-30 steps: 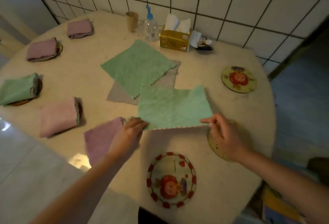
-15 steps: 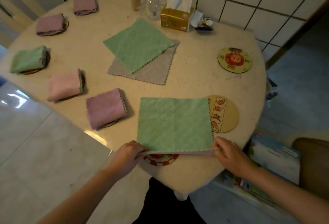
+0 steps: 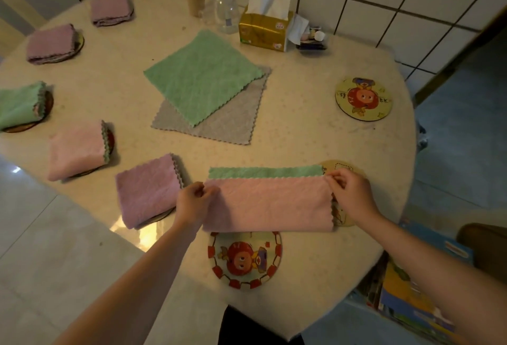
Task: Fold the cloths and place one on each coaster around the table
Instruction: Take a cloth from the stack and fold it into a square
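Left hand [image 3: 193,198]: pinches the left corner of the cloth [image 3: 267,203].
Right hand [image 3: 349,193]: pinches its right corner.
Cloth: pink side folded over green, at the table's [image 3: 301,136] near edge, between 2 coasters [image 3: 245,259].

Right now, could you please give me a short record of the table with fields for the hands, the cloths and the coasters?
left hand: pinching the left end of the cloth being folded
right hand: pinching its right end
cloth being folded: pink side up, green strip showing along far edge
folded cloths on coasters: five, along the left side
flat cloths: green cloth lying on grey cloth
uncovered coasters: near coaster, far right coaster
partly covered coaster: under the right hand
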